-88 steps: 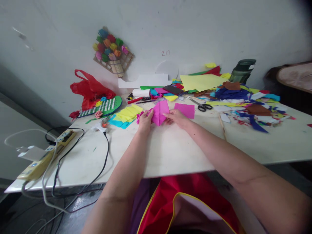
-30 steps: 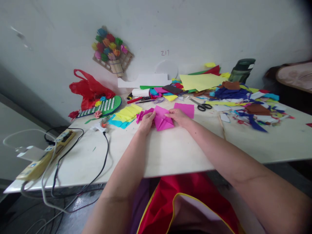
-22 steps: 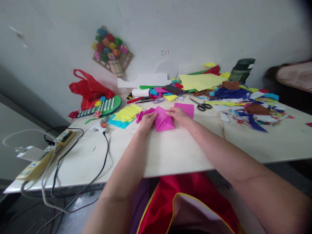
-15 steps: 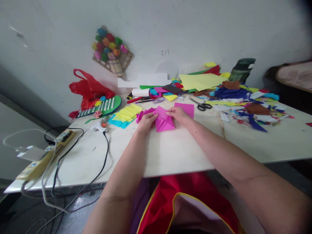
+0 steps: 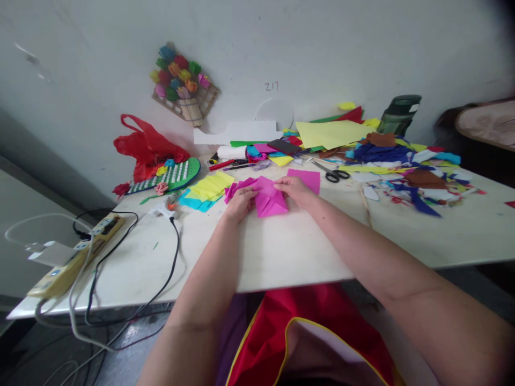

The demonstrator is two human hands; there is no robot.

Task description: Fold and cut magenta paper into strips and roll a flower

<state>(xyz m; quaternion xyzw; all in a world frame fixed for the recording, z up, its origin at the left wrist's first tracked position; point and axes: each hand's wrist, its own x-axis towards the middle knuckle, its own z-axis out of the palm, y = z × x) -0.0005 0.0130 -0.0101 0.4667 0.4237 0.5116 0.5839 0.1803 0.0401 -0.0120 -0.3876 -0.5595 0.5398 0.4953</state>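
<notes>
A folded pink paper (image 5: 271, 203) with crease lines is held between both hands above the white table (image 5: 281, 252). My left hand (image 5: 242, 202) pinches its left edge, fingers closed. On the other side, my right hand (image 5: 290, 190) grips the upper right edge between thumb and fingers. Behind my right hand lies a flat pink sheet (image 5: 309, 181). More folded pink pieces (image 5: 233, 190) lie just beyond my left hand, partly covered by it. Yellow sheets (image 5: 213, 185) and blue sheets (image 5: 195, 201) are stacked farther left.
Black-handled scissors (image 5: 336, 175) lie right of the pink sheet, near a thin stick (image 5: 365, 206). Coloured scraps (image 5: 422, 182) cover the right side. A power strip (image 5: 76, 262) with cables is at the left; a red bag (image 5: 147, 145) and green bottle (image 5: 398, 117) stand at the back.
My left hand has shifted very slightly left along the paper's edge. My right hand and the folded pink paper look almost unmoved.
</notes>
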